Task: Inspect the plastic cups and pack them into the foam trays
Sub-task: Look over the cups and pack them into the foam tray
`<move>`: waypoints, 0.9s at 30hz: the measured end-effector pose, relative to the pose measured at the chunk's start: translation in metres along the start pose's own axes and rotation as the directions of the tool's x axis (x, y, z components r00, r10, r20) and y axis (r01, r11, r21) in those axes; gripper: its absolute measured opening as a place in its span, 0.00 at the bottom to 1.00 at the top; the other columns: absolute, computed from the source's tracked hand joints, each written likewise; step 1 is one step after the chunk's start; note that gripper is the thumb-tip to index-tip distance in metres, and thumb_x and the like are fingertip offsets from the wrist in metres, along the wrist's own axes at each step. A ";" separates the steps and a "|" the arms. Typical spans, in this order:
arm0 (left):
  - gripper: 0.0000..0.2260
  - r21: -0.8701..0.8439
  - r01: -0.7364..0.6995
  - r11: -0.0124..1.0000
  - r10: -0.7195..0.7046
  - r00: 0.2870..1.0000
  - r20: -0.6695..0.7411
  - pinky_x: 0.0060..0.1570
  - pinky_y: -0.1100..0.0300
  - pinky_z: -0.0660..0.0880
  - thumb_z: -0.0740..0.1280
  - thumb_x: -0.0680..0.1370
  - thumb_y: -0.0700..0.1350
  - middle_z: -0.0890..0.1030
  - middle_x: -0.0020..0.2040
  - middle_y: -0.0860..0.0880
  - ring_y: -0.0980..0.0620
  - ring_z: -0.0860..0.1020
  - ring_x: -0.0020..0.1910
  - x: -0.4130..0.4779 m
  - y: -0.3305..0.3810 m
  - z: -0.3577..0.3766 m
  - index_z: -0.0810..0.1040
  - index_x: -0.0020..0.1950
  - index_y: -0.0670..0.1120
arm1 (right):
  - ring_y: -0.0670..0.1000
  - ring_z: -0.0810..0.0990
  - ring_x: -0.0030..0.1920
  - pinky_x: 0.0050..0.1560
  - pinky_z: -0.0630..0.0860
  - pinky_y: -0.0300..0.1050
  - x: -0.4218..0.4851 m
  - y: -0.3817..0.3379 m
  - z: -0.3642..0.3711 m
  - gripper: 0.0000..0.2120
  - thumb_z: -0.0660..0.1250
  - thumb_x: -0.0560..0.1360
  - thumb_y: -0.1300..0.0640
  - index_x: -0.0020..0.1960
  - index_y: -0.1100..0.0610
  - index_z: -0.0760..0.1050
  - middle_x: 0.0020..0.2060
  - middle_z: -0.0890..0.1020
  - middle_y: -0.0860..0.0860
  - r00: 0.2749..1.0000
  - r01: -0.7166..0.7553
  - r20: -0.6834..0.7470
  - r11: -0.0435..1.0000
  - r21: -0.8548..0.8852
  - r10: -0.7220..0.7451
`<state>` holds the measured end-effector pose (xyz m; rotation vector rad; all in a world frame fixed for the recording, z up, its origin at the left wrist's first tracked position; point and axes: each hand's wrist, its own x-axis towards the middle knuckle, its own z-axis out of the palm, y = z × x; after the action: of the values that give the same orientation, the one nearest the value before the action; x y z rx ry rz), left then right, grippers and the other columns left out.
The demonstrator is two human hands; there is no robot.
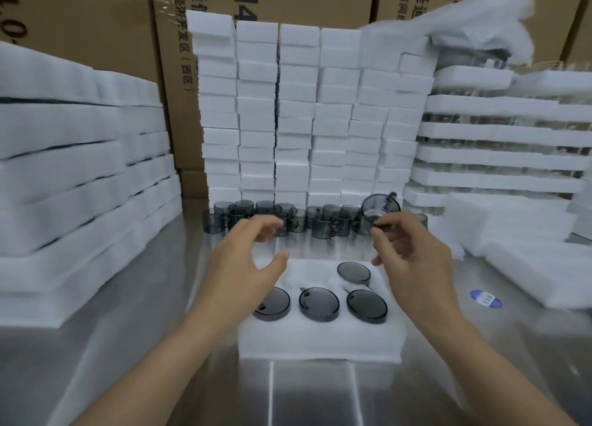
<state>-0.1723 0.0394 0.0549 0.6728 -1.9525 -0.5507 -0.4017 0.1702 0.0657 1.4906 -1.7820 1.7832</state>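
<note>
While in rt hand (416, 259) — cup (381, 206) axis camera-ward

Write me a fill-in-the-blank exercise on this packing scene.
1. In the foam tray, ___ cups are visible.
2. The right hand grips a tilted ___.
3. The left hand holds ___.
Missing words: four; cup; nothing.

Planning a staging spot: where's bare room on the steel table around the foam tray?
Bare steel table left of the white foam tray, up to the stacked white foam sheets; also in front of the tray, and right of it around the round blue sticker. Crowded: the back strip, where smoky grey plastic cups stand before the white foam block wall.
</note>
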 end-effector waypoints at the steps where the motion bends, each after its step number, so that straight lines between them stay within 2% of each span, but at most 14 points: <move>1: 0.22 0.033 -0.040 0.999 0.040 0.999 -0.014 0.54 0.68 0.70 0.76 0.78 0.49 0.78 0.59 0.65 0.64 0.77 0.62 -0.002 0.004 0.001 0.75 0.69 0.65 | 0.46 0.86 0.37 0.39 0.76 0.32 -0.002 -0.009 0.003 0.11 0.72 0.81 0.55 0.51 0.38 0.77 0.40 0.84 0.41 0.998 0.060 0.017 0.998 -0.004 -0.060; 3: 0.29 0.070 -0.103 0.992 0.106 0.994 -0.039 0.54 0.67 0.71 0.77 0.78 0.49 0.77 0.60 0.65 0.61 0.77 0.62 -0.005 0.011 0.003 0.70 0.74 0.67 | 0.45 0.85 0.40 0.39 0.76 0.32 -0.008 -0.025 0.007 0.09 0.73 0.81 0.55 0.52 0.41 0.78 0.42 0.84 0.40 0.978 0.206 0.048 0.978 -0.041 -0.205; 6: 0.33 0.068 -0.177 0.982 0.183 0.979 -0.086 0.53 0.67 0.72 0.78 0.77 0.50 0.76 0.60 0.65 0.57 0.79 0.60 -0.008 0.020 0.006 0.67 0.77 0.68 | 0.41 0.84 0.42 0.39 0.75 0.30 -0.016 -0.044 0.012 0.06 0.71 0.80 0.56 0.54 0.45 0.79 0.44 0.83 0.39 0.914 0.403 0.084 0.912 -0.073 -0.397; 8: 0.33 0.060 -0.218 0.974 0.223 0.968 -0.115 0.52 0.69 0.72 0.79 0.77 0.52 0.77 0.61 0.64 0.56 0.80 0.59 -0.010 0.025 0.007 0.67 0.77 0.69 | 0.43 0.84 0.42 0.39 0.78 0.36 -0.021 -0.051 0.015 0.04 0.71 0.80 0.56 0.54 0.49 0.80 0.42 0.83 0.39 0.885 0.461 0.099 0.886 -0.058 -0.454; 12: 0.30 0.010 -0.297 0.955 0.292 0.934 -0.203 0.50 0.72 0.72 0.79 0.76 0.51 0.77 0.62 0.61 0.55 0.81 0.57 -0.013 0.032 0.009 0.71 0.74 0.67 | 0.44 0.86 0.45 0.37 0.81 0.46 -0.029 -0.054 0.020 0.03 0.72 0.81 0.56 0.54 0.52 0.82 0.45 0.85 0.42 0.865 0.495 0.110 0.868 -0.029 -0.490; 18: 0.29 -0.017 -0.345 0.938 0.329 0.906 -0.266 0.48 0.73 0.71 0.81 0.74 0.45 0.76 0.61 0.62 0.58 0.81 0.55 -0.016 0.037 0.009 0.75 0.71 0.62 | 0.45 0.86 0.45 0.35 0.80 0.49 -0.034 -0.051 0.027 0.05 0.70 0.81 0.56 0.57 0.51 0.82 0.46 0.85 0.41 0.859 0.496 0.147 0.868 -0.001 -0.491; 22: 0.27 -0.036 -0.338 0.940 0.311 0.899 -0.308 0.47 0.72 0.73 0.81 0.75 0.48 0.77 0.62 0.61 0.59 0.81 0.54 -0.016 0.041 0.005 0.75 0.71 0.60 | 0.44 0.85 0.42 0.38 0.81 0.45 -0.033 -0.052 0.025 0.18 0.68 0.81 0.53 0.68 0.38 0.72 0.49 0.82 0.37 0.861 0.490 0.141 0.871 0.032 -0.489; 27: 0.27 -0.118 -0.297 0.948 0.244 0.912 -0.329 0.44 0.67 0.74 0.81 0.75 0.49 0.79 0.63 0.59 0.52 0.82 0.52 -0.015 0.047 0.001 0.75 0.69 0.63 | 0.48 0.84 0.38 0.33 0.80 0.46 -0.032 -0.046 0.024 0.28 0.70 0.80 0.56 0.74 0.36 0.64 0.47 0.80 0.39 0.874 0.462 0.151 0.886 0.034 -0.461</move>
<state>-0.1778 0.0838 0.0743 0.3480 -1.6462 -0.4013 -0.3412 0.1773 0.0650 1.9026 -1.3250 1.4545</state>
